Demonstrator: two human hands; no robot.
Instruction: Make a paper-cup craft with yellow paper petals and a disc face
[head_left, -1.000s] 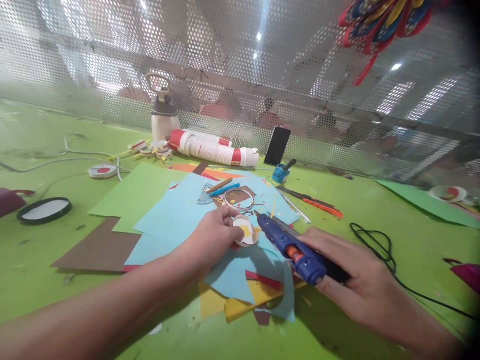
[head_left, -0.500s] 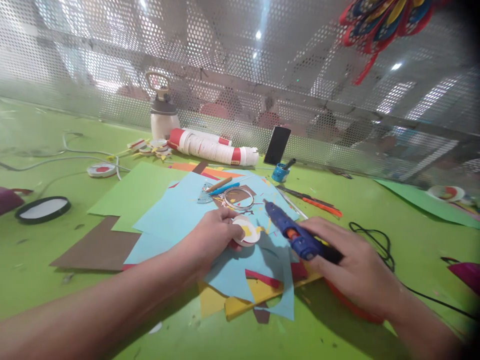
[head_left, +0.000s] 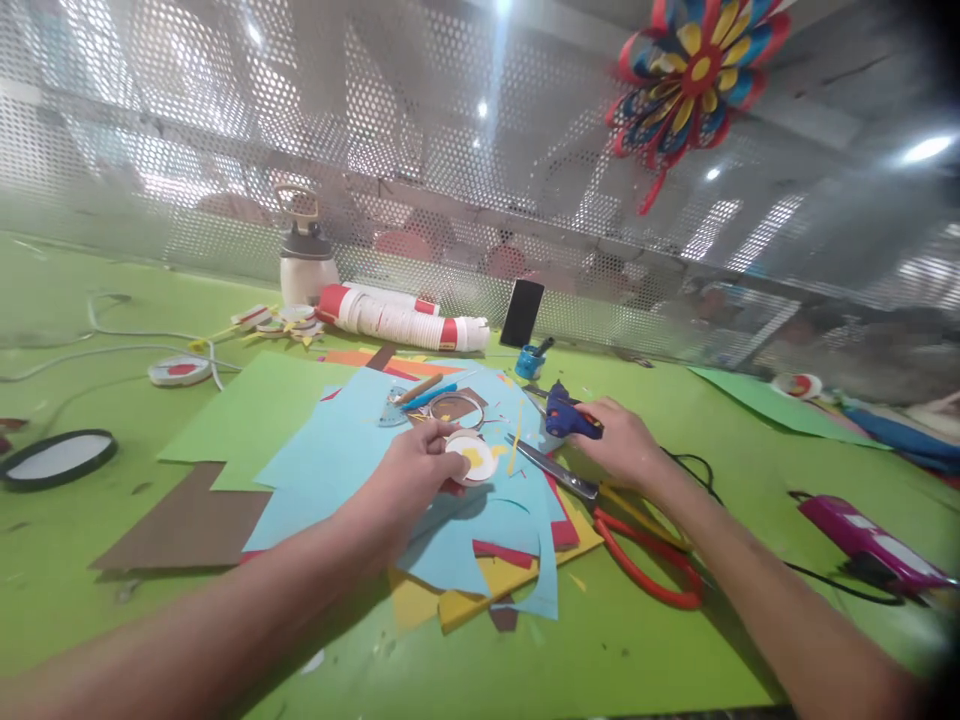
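My left hand (head_left: 411, 476) pinches a small white paper disc with a yellow piece on it (head_left: 472, 457), held over the light blue paper sheets (head_left: 330, 450). Farther back and to the right, my right hand (head_left: 619, 444) is wrapped round a blue glue gun (head_left: 566, 415) and rests it on the green table, nozzle pointing away. Red-handled scissors (head_left: 600, 510) lie just in front of the right hand, blades towards the disc.
Green (head_left: 247, 400), brown (head_left: 184, 520) and yellow (head_left: 480, 590) paper lie about. A stack of paper cups (head_left: 397, 315), a bottle (head_left: 304, 265), a phone (head_left: 522, 312) and a blue pot (head_left: 530, 361) stand along the perforated back wall. A black cord (head_left: 697, 465) and a pink tool (head_left: 870, 540) lie right.
My right hand has carried the glue gun away from the disc, back and to the right, down to the table. The scissors have come into view. The left hand keeps holding the disc.
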